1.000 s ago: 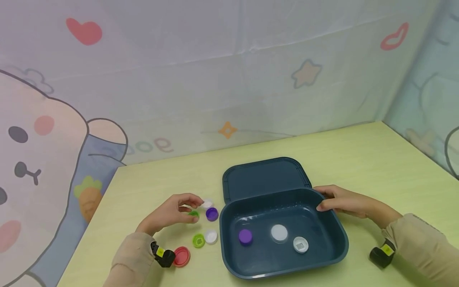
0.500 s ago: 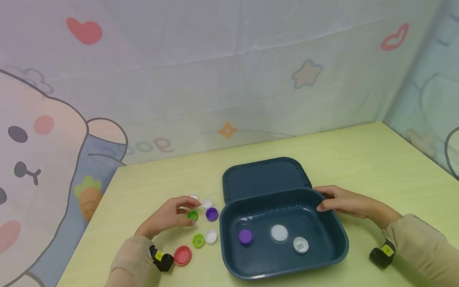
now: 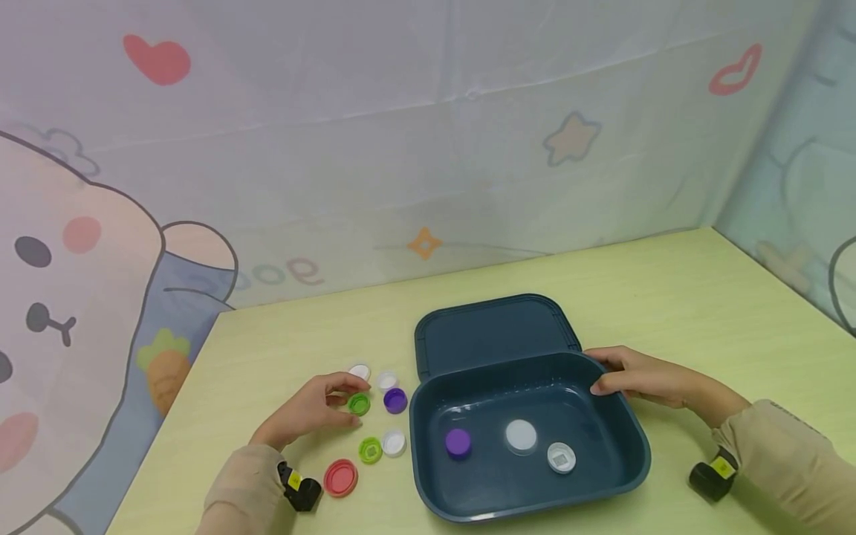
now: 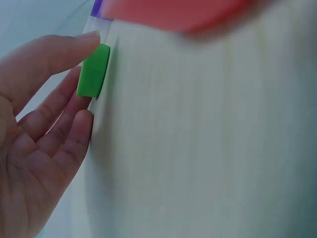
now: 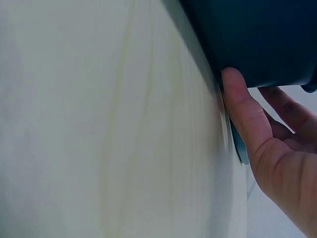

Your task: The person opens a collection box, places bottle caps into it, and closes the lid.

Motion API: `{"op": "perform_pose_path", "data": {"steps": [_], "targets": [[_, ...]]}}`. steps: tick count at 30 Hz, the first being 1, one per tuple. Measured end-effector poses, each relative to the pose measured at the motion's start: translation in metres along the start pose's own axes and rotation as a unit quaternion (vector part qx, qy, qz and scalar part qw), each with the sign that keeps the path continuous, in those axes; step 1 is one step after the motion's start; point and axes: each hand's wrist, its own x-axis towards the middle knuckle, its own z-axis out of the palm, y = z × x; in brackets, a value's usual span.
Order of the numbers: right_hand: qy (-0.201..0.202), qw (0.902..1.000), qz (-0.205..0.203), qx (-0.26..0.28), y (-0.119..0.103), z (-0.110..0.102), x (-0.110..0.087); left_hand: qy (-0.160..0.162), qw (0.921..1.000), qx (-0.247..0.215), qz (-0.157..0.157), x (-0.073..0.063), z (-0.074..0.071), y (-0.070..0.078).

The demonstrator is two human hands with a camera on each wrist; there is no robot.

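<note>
My left hand (image 3: 314,407) is spread around a green bottle cap (image 3: 359,404) on the table, thumb on the near side and fingers on the far side. In the left wrist view the thumb overlaps the top of this cap. A white cap (image 3: 360,371) lies just beyond the fingertips, partly covered. My right hand (image 3: 638,377) grips the dark blue plastic box (image 3: 628,475) at its far right corner, its thumb over the rim. Inside the box lie a purple cap (image 3: 458,443), a white cap (image 3: 521,435) and another white cap (image 3: 561,458) with its inside up.
Left of the box lie a purple cap (image 3: 395,400), a clear-white cap (image 3: 387,381), a white cap (image 3: 394,443), a light green cap (image 3: 371,449) and a larger red lid (image 3: 341,478). Behind the box is its flat dark blue lid (image 3: 495,334). A printed cloth (image 3: 374,148) hangs behind the table.
My left hand has drawn back slightly to the left, uncovering the green cap and a white cap beyond it. The right hand and the box have stayed in place.
</note>
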Motion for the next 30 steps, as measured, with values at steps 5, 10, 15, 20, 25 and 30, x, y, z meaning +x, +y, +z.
{"op": "perform_pose_path", "data": {"steps": [5,10,15,20,25,30], "targets": [[0.003,0.9999,0.006,-0.009,0.0020,-0.0020,-0.0006,0.005,0.9999,0.010,0.000,-0.0002,0.0004,-0.0011],[0.005,0.9998,0.007,-0.018,0.0025,-0.0028,-0.0012,0.007,0.9998,0.019,-0.001,-0.0005,0.0004,-0.0008],[0.002,0.9999,0.003,-0.013,0.0024,-0.0025,-0.0009,0.005,0.9995,0.031,-0.005,-0.0003,0.0006,-0.0009],[-0.001,1.0000,-0.001,-0.002,0.0010,-0.0004,-0.0005,0.001,0.9994,0.034,-0.011,-0.0001,-0.0001,-0.0011],[0.005,1.0000,0.004,-0.001,0.0000,0.0010,-0.0004,0.000,0.9992,0.038,-0.009,0.0004,-0.0007,-0.0016],[0.010,0.9999,0.012,-0.006,-0.0005,0.0013,-0.0005,-0.001,0.9993,0.038,-0.001,-0.0001,-0.0007,-0.0011]]}}
